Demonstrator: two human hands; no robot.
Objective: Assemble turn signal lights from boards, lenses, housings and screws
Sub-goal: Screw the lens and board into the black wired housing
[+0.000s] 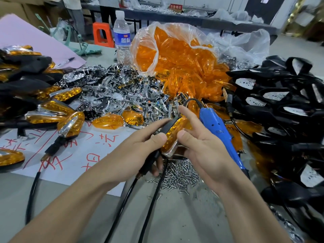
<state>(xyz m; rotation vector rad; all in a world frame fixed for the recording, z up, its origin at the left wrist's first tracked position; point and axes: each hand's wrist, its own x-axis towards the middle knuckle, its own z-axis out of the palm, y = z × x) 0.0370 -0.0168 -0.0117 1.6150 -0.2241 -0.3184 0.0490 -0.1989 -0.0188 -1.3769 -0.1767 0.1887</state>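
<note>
We see the left hand (140,148) gripping an amber-lensed, black-backed turn signal light (172,135) just above the near middle of the table. Its thumb lies on the lens edge, its forefinger stretches along the black back, and its lower fingers curl round the light's black stalk. The right hand (201,146) meets the light from the other side, with the thumb pressed on the amber lens and the other fingers straight and spread, clasping nothing. Just behind that hand a blue electric screwdriver with a black cord (217,125) lies tilted across the parts. Beyond it, a clear plastic bag (175,32) gapes open and loose orange plastic lenses (184,64) spill from it onto the table. A second, crumpled clear bag (245,44) sits to its right, and we cannot tell what it holds. A clear water bottle with a blue label (121,35) stands upright beside the first bag. On the grey table (175,216) we find a heap of small silver screws (180,174) under the hands. There is a tangle of shiny chrome reflector pieces (122,92) in the middle and a stack of black plastic housings (280,95) at the right. Finished amber lights (57,109) are piled at the left, partly on a white paper sheet with red handwriting (84,155). Farther back lie a pink sheet (26,35) and a pen (67,60). Behind these stand an orange plastic stool (103,34) and a long dark workbench (192,16) strewn with parts, with people standing near it.
</note>
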